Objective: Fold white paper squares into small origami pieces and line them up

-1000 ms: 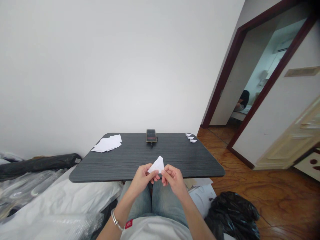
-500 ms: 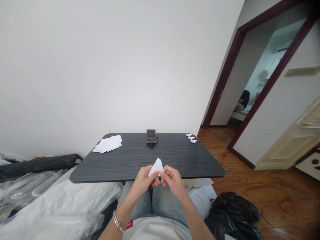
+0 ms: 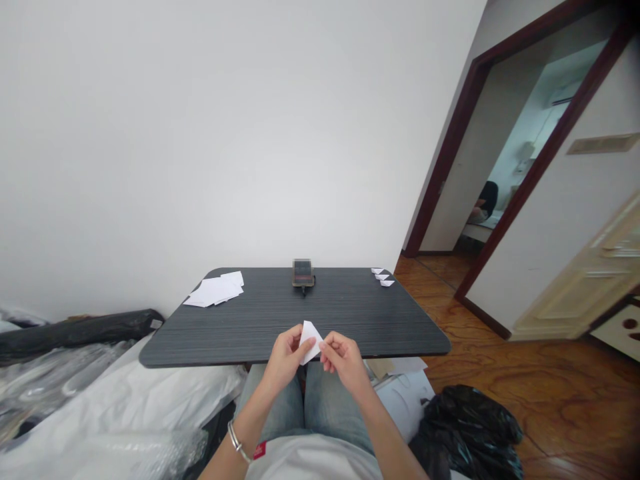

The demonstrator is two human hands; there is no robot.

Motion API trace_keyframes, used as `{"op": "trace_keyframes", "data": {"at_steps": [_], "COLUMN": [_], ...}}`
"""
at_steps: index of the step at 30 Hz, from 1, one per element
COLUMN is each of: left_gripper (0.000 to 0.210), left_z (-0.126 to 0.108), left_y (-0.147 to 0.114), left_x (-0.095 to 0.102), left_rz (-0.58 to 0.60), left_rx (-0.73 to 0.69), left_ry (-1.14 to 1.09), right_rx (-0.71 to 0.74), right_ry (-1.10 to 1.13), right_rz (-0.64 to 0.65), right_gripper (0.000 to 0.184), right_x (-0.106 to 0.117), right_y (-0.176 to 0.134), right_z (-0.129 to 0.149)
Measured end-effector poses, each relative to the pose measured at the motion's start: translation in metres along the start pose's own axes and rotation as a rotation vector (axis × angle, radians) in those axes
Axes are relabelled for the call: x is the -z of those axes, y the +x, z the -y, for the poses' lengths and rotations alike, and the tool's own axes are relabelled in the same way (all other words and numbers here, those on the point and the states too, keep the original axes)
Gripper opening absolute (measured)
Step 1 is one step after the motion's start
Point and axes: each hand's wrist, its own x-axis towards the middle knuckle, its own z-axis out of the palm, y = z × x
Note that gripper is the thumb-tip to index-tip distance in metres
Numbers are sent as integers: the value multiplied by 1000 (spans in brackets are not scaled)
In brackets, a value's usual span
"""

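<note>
A small piece of folded white paper (image 3: 311, 339) is held up over the front edge of the dark table (image 3: 240, 333). My left hand (image 3: 289, 352) grips its left side, thumb on the face turned to me. At its right corner, my right hand (image 3: 341, 353) pinches the paper between thumb and fingers. On the table's far left lies a loose pile of white paper sheets (image 3: 215, 291). Several small folded white papers (image 3: 384, 277) sit in a row at the far right corner.
A phone on a stand (image 3: 303, 272) with a cable is at the table's back middle, by the white wall. Plastic-wrapped bundles (image 3: 100, 393) lie to the left. A black plastic bag (image 3: 470, 427) rests on the wooden floor at right. Through the doorway, a person (image 3: 485, 200) is partly visible.
The folded paper has turned in my hands, its top tip swinging left. My left hand has shifted slightly left, and my hands are a little further apart.
</note>
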Motion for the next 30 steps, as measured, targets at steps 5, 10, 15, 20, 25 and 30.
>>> {"op": "trace_keyframes", "data": {"at_steps": [5, 10, 15, 20, 25, 30], "left_gripper": [29, 28, 27, 27, 26, 27], "left_z": [4, 4, 2, 1, 3, 4], "left_y": [-1, -1, -3, -4, -4, -2], "left_x": [-1, 0, 0, -3, -4, -1], "left_rz": [68, 46, -35, -108, -160, -95], "left_rx": [48, 49, 6, -25, -46, -44], "left_ry": [8, 63, 131, 166, 166, 117], "right_rx": [60, 73, 15, 10, 33, 49], "right_ry": [25, -23, 0, 16, -9, 50], "right_rz": [-124, -85, -101, -91, -97, -159], "right_gripper": [31, 30, 28, 29, 26, 22], "right_x": [1, 1, -3, -5, -4, -2], "right_y": [2, 0, 1, 1, 1, 2], "right_z": [-4, 2, -2, -4, -4, -5]}}
